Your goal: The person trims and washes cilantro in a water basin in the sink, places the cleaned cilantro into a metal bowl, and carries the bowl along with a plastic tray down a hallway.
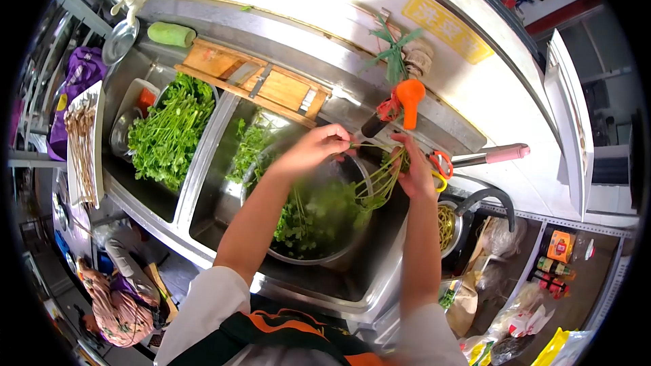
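My right hand (413,171) is closed around a small bunch of long-stemmed leafy herbs (384,179), which look like coriander or leaf celery; their leaves hang down. Beside it, my left hand (324,148) pinches a thin strand at the stem end of this bunch. Both hands are above a large metal basin (332,257) in the right sink compartment. Water and loose leaves (298,224) lie in the basin, partly blurred. More sprigs (252,146) rest in the sink at its left. A big heap of the same greens (169,132) fills a container in the left compartment.
A wooden slicer board (254,81) spans the sink's back, near a green gourd (171,34). Orange-handled scissors (442,163), a pink-handled tool (498,154) and a bowl of stems (446,225) are at right. A tray of skewers (83,146) stands left. Another person (122,298) sits lower left.
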Motion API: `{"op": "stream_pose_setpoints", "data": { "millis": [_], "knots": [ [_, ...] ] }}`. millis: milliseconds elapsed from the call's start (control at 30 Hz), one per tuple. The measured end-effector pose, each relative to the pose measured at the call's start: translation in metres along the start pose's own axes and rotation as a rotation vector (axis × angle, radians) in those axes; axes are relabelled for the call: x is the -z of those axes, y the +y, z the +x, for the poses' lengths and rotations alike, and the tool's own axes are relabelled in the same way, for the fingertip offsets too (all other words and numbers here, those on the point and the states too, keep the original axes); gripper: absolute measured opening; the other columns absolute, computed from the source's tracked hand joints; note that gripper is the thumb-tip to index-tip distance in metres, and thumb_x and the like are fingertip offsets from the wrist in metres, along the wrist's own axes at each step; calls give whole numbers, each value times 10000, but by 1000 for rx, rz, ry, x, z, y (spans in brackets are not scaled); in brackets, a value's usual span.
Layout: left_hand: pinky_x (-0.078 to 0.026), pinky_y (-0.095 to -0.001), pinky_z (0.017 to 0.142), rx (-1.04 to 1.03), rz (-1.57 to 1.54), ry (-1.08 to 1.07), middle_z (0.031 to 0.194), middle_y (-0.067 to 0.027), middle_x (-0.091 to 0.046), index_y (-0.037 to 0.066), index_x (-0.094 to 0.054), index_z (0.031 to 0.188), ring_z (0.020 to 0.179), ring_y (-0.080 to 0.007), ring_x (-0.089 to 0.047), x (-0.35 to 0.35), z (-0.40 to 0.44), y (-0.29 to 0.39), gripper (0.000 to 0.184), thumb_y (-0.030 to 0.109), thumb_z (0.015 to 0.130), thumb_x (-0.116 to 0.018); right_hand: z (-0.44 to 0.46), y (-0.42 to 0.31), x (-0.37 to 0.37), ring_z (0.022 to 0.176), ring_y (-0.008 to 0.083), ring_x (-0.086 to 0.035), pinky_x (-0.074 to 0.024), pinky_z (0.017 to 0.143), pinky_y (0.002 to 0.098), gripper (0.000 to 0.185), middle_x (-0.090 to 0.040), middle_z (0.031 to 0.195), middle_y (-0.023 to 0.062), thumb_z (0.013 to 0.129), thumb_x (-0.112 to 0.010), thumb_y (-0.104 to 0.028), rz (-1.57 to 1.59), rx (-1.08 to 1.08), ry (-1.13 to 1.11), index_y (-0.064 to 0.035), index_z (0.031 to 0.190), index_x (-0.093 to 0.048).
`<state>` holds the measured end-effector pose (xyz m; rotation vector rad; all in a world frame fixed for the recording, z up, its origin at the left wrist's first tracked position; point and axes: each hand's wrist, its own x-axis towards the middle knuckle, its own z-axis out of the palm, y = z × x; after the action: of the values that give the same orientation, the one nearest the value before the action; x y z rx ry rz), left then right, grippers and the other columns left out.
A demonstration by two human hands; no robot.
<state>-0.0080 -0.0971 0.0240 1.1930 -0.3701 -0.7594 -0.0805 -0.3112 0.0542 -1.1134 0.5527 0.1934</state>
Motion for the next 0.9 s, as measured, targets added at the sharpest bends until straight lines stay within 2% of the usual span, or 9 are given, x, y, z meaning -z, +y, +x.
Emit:
{"op": "stream_pose_setpoints", "data": {
  "millis": [67,200,267,400,467,533,667,767,900],
  "knots": [
    [-441,-291,683,226,-311,7,952,-64,-521,53,-497,815,778,-134,-503,-3,-4,11,69,11,760,-491,4,8,9,547,64,-396,-302,464,206,321,-437,653,-13,866,-401,-339,91,32,-97,-69,1007,-502],
    [-449,-310,683,80,-396,11,879,-57,-502,50,-500,864,752,-153,-505,1,-9,2,182,-34,715,-439,-2,2,8,534,66,-377,-310,475,209,323,-433,648,-13,872,-387,-333,69,23,-81,-64,1008,-501],
    [-447,-302,678,117,-383,-48,850,-49,-476,44,-502,962,754,-161,-504,5,-9,1,344,-70,655,-397,0,3,9,532,65,-373,-307,475,211,329,-433,645,-14,875,-378,-334,45,32,-89,-61,1015,-497],
    [-441,-267,669,228,-453,1,801,-35,-501,36,-525,1011,713,-131,-502,-2,-11,14,326,-34,696,-480,-2,-1,0,537,59,-372,-301,474,207,329,-430,645,-23,871,-387,-340,17,34,-99,-63,993,-514],
    [-428,-231,649,228,75,56,731,-22,-541,20,-577,950,679,-104,-509,-5,-11,14,234,20,716,-573,-2,-1,-8,516,48,-349,-286,469,203,286,-404,615,-39,854,-443,-314,-121,18,-59,-59,932,-548],
    [-422,-214,624,94,89,90,686,-26,-573,11,-615,850,661,-92,-521,-3,-10,5,142,72,722,-621,-2,-2,-10,516,41,-352,-283,466,199,258,-403,603,-45,836,-480,-295,-265,-8,-115,-57,891,-564],
    [-442,-262,629,-107,766,145,733,-68,-596,27,-615,754,680,-150,-558,28,-25,26,54,29,700,-611,1,-3,-12,517,26,-371,-280,460,189,201,-418,577,-49,793,-558,-248,-760,-36,-259,-51,810,-592],
    [-446,-282,604,-217,1018,224,724,-79,-580,32,-602,743,662,-179,-560,47,-40,52,67,7,681,-601,2,-2,-16,529,28,-389,-288,462,183,211,-446,589,-41,786,-564,-260,-888,-13,-385,-51,792,-595],
    [-438,-306,569,-177,1258,460,720,-90,-552,44,-592,719,641,-240,-552,76,-72,65,64,9,665,-596,7,2,-25,517,37,-388,-297,468,189,238,-446,579,-37,800,-543,-290,-806,-30,-326,-58,786,-595]
  ]
}}
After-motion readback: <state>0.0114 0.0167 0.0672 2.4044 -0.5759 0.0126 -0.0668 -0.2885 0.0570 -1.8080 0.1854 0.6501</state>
